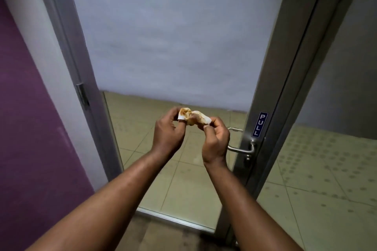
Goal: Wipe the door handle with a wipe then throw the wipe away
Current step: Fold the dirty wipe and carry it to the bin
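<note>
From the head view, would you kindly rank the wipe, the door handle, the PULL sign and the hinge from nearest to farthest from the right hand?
1. Wipe: pinched in the right hand, shared with the left hand.
2. Door handle: just right of the right hand.
3. PULL sign: above the handle, on the door's metal edge.
4. Hinge: far left, on the frame.

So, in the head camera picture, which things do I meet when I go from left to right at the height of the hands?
Purple wall → door hinge → left hand → stained wipe → right hand → door handle → blue PULL sign.
</note>
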Available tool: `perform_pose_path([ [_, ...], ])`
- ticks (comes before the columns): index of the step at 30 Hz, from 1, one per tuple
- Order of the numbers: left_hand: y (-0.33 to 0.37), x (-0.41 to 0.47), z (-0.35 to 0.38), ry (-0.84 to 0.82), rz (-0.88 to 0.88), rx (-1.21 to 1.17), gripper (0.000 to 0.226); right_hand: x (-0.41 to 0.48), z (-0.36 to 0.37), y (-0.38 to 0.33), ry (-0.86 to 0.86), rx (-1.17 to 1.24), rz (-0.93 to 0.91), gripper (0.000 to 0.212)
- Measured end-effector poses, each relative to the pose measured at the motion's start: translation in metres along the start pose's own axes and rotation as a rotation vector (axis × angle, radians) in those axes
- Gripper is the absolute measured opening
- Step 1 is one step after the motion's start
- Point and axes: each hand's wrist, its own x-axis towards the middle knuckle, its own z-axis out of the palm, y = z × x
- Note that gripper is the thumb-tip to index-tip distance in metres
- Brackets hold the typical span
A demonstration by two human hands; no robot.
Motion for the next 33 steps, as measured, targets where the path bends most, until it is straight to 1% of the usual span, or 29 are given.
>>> perform_pose_path([
  [2,-0.005,-0.005,-0.017,0.02,-0.049,-0.036,0.025,-0.017,0.013,-0.003,-0.034,0.045,-0.016,0.029],
  [4,-0.012,-0.01,-0.037,0.04,-0.072,-0.07,0.026,-0.035,0.03,-0.006,-0.068,0.089,-0.001,0.031],
  [6,-0.017,-0.014,-0.055,0.052,-0.088,-0.097,0.025,-0.045,0.048,-0.007,-0.094,0.115,0.037,0.025],
  [8,-0.025,-0.019,-0.078,0.049,-0.115,-0.116,0.027,-0.055,0.071,-0.007,-0.109,0.132,0.086,0.014],
  [9,-0.028,-0.021,-0.089,0.051,-0.13,-0.123,0.029,-0.06,0.082,-0.009,-0.119,0.142,0.108,0.013],
  [12,-0.036,-0.024,-0.118,0.074,-0.144,-0.152,0.035,-0.069,0.109,-0.01,-0.189,0.159,0.189,0.04],
  [13,-0.045,-0.026,-0.141,0.105,-0.134,-0.124,0.033,-0.078,0.13,-0.008,-0.237,0.154,0.218,0.041],
  [14,-0.047,-0.028,-0.146,0.098,-0.116,-0.093,0.028,-0.079,0.134,-0.006,-0.242,0.127,0.215,0.036],
  [17,-0.054,-0.035,-0.16,0.067,-0.065,-0.01,0.018,-0.081,0.147,0.002,-0.205,0.057,0.207,0.013],
  [19,-0.063,-0.037,-0.18,0.07,-0.028,0.046,0.02,-0.087,0.169,0.009,-0.198,0.044,0.236,0.005],
  [21,-0.074,-0.037,-0.197,0.07,-0.015,0.11,0.019,-0.091,0.188,0.017,-0.2,0.033,0.275,0.007],
  [23,-0.085,-0.035,-0.206,0.071,-0.049,0.158,0.016,-0.089,0.202,0.026,-0.209,0.044,0.295,0.007],
  [28,-0.118,-0.03,-0.226,0.104,-0.1,0.275,0.016,-0.083,0.231,0.054,-0.317,0.014,0.298,0.012],
  [31,-0.142,-0.028,-0.24,0.111,-0.138,0.398,0.014,-0.078,0.249,0.074,-0.386,-0.016,0.325,0.017],
  [33,-0.156,-0.031,-0.25,0.139,-0.175,0.481,0.017,-0.078,0.259,0.086,-0.429,-0.029,0.34,0.024],
])
